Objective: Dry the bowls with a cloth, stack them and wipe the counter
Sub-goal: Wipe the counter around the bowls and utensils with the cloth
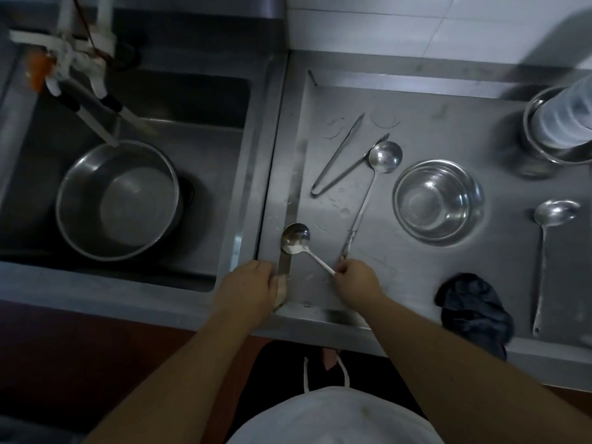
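Bowls [438, 201] nested at 3 o'clock on the steel counter [400, 267], two hands at 6 o'clock on a spoon and a flat strip.
Two rims show in that nest, so two bowls are counted there; one big pot [117, 200] sits in the sink [205, 129] at 9 o'clock, and one more metal container [557, 136] with a ribbed clear piece in it stands at 2 o'clock. One dark cloth [474, 310] lies crumpled at 4 o'clock near the counter's front edge. Ladles number two: one [384, 157] just left of the bowls, another [555, 213] at far right. One pair of tongs [342, 158] lies at 12 o'clock. The right hand [355, 277] pinches the white handle of one spoon [295, 238]; the left hand [250, 285] has its fingers curled around the near end of one flat metal strip [293, 213].
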{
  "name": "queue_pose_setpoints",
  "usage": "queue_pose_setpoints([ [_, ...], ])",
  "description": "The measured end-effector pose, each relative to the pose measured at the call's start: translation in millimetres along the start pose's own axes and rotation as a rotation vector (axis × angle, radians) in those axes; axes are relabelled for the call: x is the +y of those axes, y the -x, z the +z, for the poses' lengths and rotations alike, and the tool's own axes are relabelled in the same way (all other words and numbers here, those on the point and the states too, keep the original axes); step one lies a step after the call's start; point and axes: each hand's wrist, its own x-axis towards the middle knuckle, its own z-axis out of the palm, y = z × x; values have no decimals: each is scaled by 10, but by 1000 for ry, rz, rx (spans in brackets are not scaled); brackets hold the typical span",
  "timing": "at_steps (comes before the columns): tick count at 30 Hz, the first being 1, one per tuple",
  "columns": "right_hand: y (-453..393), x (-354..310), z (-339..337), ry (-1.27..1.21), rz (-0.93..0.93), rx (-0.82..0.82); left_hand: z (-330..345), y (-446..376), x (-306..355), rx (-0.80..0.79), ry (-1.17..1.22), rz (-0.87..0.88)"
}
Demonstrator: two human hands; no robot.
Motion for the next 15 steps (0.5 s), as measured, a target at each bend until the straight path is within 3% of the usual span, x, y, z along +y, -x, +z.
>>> queue_pose_setpoints([
  [6, 42, 226, -373, -287, 46, 29, -65, -112, 334, 24, -72, 75],
  [15, 27, 1251, -1453, -691, 217, 278, -146, -406, 1441, 77, -147, 230],
])
